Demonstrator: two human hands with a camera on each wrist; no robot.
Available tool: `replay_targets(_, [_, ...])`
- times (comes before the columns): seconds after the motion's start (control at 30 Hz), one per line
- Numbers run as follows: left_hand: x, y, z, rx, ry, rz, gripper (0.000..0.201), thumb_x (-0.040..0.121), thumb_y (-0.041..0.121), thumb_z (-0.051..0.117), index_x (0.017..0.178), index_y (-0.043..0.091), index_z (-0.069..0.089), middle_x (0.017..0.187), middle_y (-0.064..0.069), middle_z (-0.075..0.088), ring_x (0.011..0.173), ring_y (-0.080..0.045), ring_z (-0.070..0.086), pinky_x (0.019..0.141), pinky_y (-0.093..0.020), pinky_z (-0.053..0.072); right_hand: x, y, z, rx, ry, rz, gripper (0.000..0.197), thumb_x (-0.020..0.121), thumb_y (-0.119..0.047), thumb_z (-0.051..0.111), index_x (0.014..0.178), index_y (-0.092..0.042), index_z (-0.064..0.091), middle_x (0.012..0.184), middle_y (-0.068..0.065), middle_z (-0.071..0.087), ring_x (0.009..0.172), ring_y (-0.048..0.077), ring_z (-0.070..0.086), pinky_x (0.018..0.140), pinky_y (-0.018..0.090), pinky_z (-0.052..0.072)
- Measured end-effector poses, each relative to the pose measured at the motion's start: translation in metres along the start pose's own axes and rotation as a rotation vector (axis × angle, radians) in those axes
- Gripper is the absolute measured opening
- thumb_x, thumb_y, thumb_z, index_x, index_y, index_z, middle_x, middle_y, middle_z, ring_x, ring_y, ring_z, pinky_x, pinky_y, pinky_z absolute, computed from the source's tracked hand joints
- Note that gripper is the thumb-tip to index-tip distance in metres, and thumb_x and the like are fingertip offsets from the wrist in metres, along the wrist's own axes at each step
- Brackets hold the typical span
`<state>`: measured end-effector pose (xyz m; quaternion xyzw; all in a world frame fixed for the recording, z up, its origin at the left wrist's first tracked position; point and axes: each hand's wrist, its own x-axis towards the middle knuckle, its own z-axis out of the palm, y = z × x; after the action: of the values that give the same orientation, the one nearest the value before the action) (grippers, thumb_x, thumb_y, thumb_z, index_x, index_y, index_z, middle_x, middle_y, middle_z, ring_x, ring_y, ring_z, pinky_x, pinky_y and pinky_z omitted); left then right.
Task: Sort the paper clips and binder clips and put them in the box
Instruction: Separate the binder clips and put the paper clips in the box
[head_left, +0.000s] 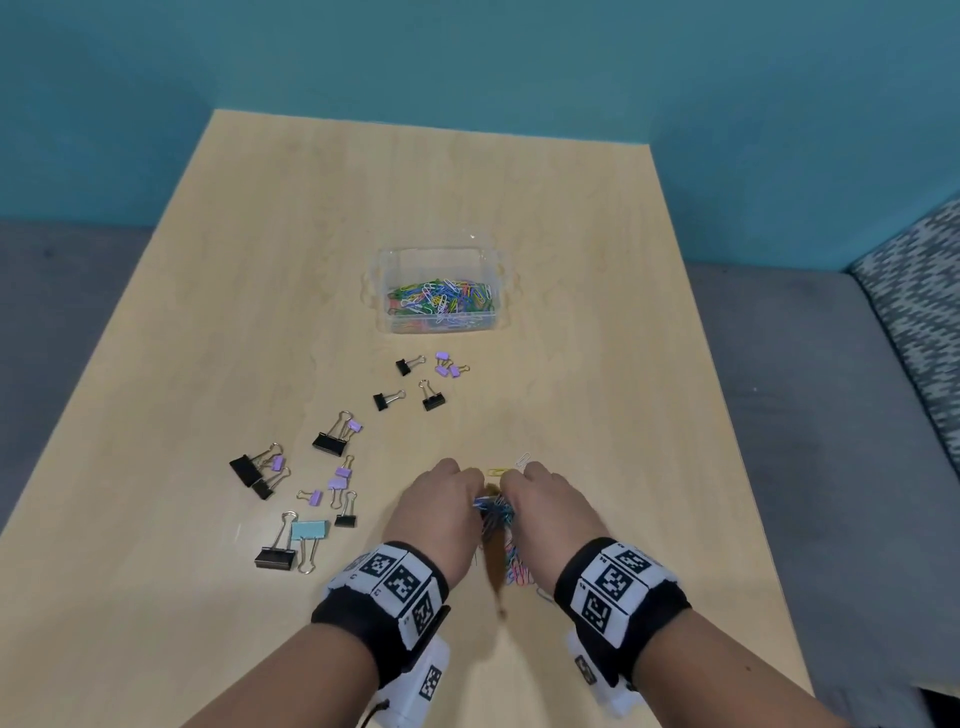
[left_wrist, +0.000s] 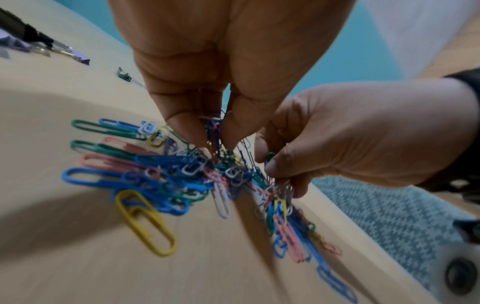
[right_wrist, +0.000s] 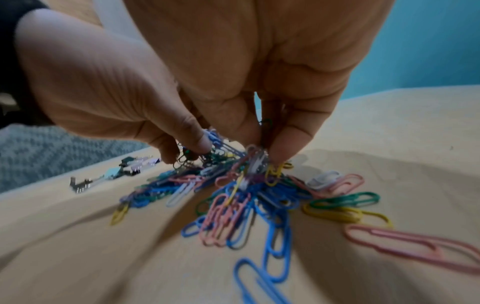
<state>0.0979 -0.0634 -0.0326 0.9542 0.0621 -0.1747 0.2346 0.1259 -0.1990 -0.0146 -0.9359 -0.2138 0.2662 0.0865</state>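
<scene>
A heap of coloured paper clips (head_left: 498, 519) (left_wrist: 182, 176) (right_wrist: 246, 197) lies on the wooden table near its front edge. My left hand (head_left: 441, 504) (left_wrist: 210, 135) and right hand (head_left: 540, 499) (right_wrist: 262, 148) meet over it, each pinching a bunch of clips between thumb and fingers. A yellow paper clip (head_left: 497, 472) and a white paper clip (head_left: 523, 459) lie just beyond my knuckles. The clear plastic box (head_left: 379, 291) stands farther back, holding several coloured paper clips. Black, purple and light blue binder clips (head_left: 322, 478) are scattered to the left.
More binder clips (head_left: 421, 382) lie between the box and my hands. The table's right edge (head_left: 727, 415) borders a grey seat with a patterned cushion (head_left: 914, 291). A teal wall rises behind the table.
</scene>
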Motion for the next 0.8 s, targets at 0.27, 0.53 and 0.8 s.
replay_targets(0.27, [0.001, -0.009, -0.017, -0.245, -0.022, -0.072, 0.016, 0.075, 0.011, 0.055, 0.077, 0.025, 0.064, 0.082, 0.006, 0.059, 0.072, -0.014, 0.057, 0.064, -0.028, 0.046, 0.013, 0.021, -0.009, 0.342, -0.058, 0.069, 0.021, 0.074, -0.001, 0.048, 0.082, -0.020, 0.055, 0.084, -0.001, 0.055, 0.077, 0.023, 0.055, 0.066, 0.035, 0.046])
replay_targets(0.53, [0.020, -0.017, -0.067, -0.958, -0.074, -0.265, 0.018, 0.075, -0.008, 0.066, 0.068, 0.008, 0.067, 0.058, -0.010, 0.062, 0.049, -0.018, 0.059, 0.054, -0.032, 0.050, 0.043, 0.025, -0.062, 0.917, -0.062, 0.120, 0.023, 0.075, 0.012, 0.057, 0.073, -0.011, 0.057, 0.067, 0.016, 0.055, 0.044, 0.015, 0.062, 0.039, 0.020, 0.041])
replay_targets(0.8, [0.119, -0.025, -0.144, -1.129, 0.161, -0.273, 0.024, 0.076, -0.017, 0.063, 0.072, 0.007, 0.057, 0.063, -0.012, 0.053, 0.044, -0.019, 0.051, 0.045, -0.022, 0.053, 0.147, 0.007, -0.142, 1.170, 0.170, 0.131, 0.030, 0.079, 0.019, 0.051, 0.070, -0.009, 0.053, 0.061, 0.011, 0.054, 0.045, 0.015, 0.059, 0.050, 0.027, 0.054])
